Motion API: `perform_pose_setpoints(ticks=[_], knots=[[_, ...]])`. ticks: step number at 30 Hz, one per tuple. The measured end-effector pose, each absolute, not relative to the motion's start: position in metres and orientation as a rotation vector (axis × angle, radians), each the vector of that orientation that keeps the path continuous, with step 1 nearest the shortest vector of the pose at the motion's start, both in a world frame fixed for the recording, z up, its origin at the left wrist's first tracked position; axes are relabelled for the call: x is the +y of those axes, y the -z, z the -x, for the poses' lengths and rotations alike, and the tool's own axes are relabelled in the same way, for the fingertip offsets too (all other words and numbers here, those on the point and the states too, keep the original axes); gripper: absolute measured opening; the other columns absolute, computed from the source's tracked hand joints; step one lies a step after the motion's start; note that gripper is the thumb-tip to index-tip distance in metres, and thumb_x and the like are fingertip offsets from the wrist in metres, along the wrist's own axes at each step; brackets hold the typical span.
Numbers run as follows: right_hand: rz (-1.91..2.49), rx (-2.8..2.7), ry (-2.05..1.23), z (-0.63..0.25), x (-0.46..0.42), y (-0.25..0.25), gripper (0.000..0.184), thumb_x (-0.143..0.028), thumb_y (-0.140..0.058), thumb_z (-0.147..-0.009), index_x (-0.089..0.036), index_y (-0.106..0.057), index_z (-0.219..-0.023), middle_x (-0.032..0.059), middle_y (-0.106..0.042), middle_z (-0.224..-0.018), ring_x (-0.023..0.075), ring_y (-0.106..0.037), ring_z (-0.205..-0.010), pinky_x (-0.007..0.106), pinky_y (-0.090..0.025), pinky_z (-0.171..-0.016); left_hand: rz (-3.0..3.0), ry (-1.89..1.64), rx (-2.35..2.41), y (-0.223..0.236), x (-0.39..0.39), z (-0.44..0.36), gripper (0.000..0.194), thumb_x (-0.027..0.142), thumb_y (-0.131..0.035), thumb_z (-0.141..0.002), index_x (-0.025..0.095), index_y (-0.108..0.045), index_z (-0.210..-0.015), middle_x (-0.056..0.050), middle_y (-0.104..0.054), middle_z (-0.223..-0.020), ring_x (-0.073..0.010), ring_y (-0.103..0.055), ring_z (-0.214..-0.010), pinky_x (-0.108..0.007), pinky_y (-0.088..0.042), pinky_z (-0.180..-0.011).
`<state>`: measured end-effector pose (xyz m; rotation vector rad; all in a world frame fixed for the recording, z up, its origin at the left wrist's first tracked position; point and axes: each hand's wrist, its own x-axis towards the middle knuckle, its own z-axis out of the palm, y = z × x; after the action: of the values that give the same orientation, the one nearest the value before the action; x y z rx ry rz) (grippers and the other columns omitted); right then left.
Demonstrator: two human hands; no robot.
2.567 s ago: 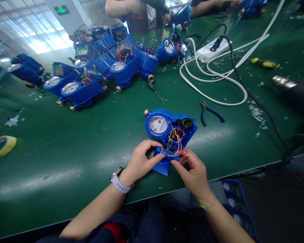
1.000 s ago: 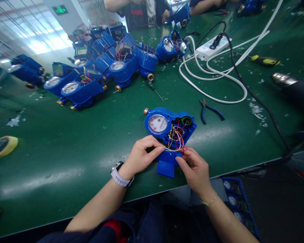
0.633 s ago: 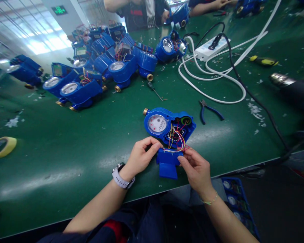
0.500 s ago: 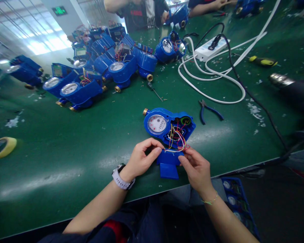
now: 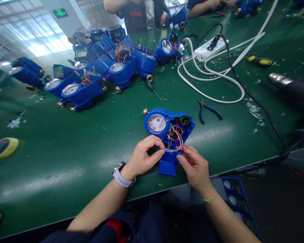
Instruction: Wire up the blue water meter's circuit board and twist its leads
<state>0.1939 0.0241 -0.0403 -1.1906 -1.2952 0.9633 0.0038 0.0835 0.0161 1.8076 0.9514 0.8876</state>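
Observation:
A blue water meter (image 5: 154, 111) with a round dial lies on the green table in front of me, its wiring compartment uncovered. Yellow, white and red wires (image 5: 177, 136) run out of it towards a blue plastic cover (image 5: 168, 168) at its near side. My left hand (image 5: 148, 153) is closed, thumb and forefinger pinching the wires at the cover's left edge. On the other side, my right hand (image 5: 195, 165) is closed too, its fingertips on the wires by the cover's right edge. What lies under the right fingertips is partly hidden.
Blue-handled cutters (image 5: 209, 110) lie right of the meter. Beyond are a thin screwdriver (image 5: 155, 91), several more meters (image 5: 121, 71), a white power strip (image 5: 210, 49) and a heat gun (image 5: 291, 87). Yellow tape (image 5: 14, 148) rests at left. Co-workers' hands (image 5: 164, 18) show across the table.
My left thumb has moved up to meet the forefinger on the wires. The cover and my right hand have shifted slightly left and up, with the wires drawn along.

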Motion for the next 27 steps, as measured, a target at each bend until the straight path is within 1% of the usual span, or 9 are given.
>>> perform_pose_setpoints(ticks=[5,10,16,21,24,27], knots=[[1.204,-1.316,-0.936,-0.194,0.025,0.037,0.012,-0.020,-0.063,-0.089,-0.024,-0.067,-0.100,0.0017,-0.056,-0.090,0.0142,-0.055,-0.074,0.025,-0.045,-0.063,-1.567,-0.789,1.019,-0.020,0.084,-0.007,0.013,0.026,-0.059,-0.086,0.015,-0.059,-0.078,-0.002,-0.059,-0.079,-0.0140,-0.051,-0.073,-0.026,-0.039,-0.069],[1.200,-1.315,-0.955,-0.194,0.025,0.035,0.016,-0.020,-0.062,-0.090,-0.024,-0.068,-0.104,0.0027,-0.057,-0.091,0.0146,-0.055,-0.073,0.026,-0.046,-0.063,-1.285,-0.777,1.047,-0.015,0.084,-0.009,0.022,0.035,-0.061,-0.084,0.014,-0.056,-0.079,0.003,-0.049,-0.069,-0.0095,-0.040,-0.062,-0.022,-0.033,-0.059],[1.220,-1.309,-0.939,-0.194,0.025,0.036,0.016,-0.023,-0.063,-0.089,-0.022,-0.069,-0.103,0.0039,-0.058,-0.091,0.0160,-0.056,-0.074,0.026,-0.047,-0.063,-1.135,-0.858,1.069,-0.008,0.083,-0.013,0.027,0.040,-0.065,-0.082,0.014,-0.056,-0.080,0.002,-0.052,-0.070,-0.0086,-0.043,-0.062,-0.020,-0.035,-0.060],[1.203,-1.305,-0.953,-0.194,0.026,0.037,0.019,-0.021,-0.063,-0.090,-0.026,-0.068,-0.107,0.0027,-0.058,-0.095,0.0145,-0.057,-0.075,0.026,-0.047,-0.064,-1.170,-0.806,1.047,-0.012,0.083,-0.011,0.029,0.039,-0.070,-0.078,0.013,-0.063,-0.087,-0.001,-0.060,-0.075,-0.0096,-0.049,-0.065,-0.021,-0.038,-0.062],[1.193,-1.319,-0.952,-0.194,0.025,0.036,0.020,-0.020,-0.063,-0.090,-0.027,-0.068,-0.108,0.0025,-0.058,-0.096,0.0147,-0.058,-0.078,0.026,-0.048,-0.067,-1.204,-0.783,1.082,-0.013,0.085,-0.012,0.028,0.039,-0.071,-0.076,0.012,-0.064,-0.078,0.000,-0.059,-0.070,-0.0090,-0.047,-0.061,-0.021,-0.036,-0.057],[1.190,-1.340,-0.940,-0.194,0.025,0.034,0.019,-0.020,-0.062,-0.090,-0.026,-0.069,-0.107,0.0032,-0.059,-0.097,0.0157,-0.059,-0.082,0.026,-0.049,-0.067,-1.166,-0.805,1.111,-0.009,0.088,-0.013,0.032,0.043,-0.071,-0.075,0.012,-0.062,-0.070,0.001,-0.056,-0.063,-0.0078,-0.044,-0.056,-0.020,-0.034,-0.054]])
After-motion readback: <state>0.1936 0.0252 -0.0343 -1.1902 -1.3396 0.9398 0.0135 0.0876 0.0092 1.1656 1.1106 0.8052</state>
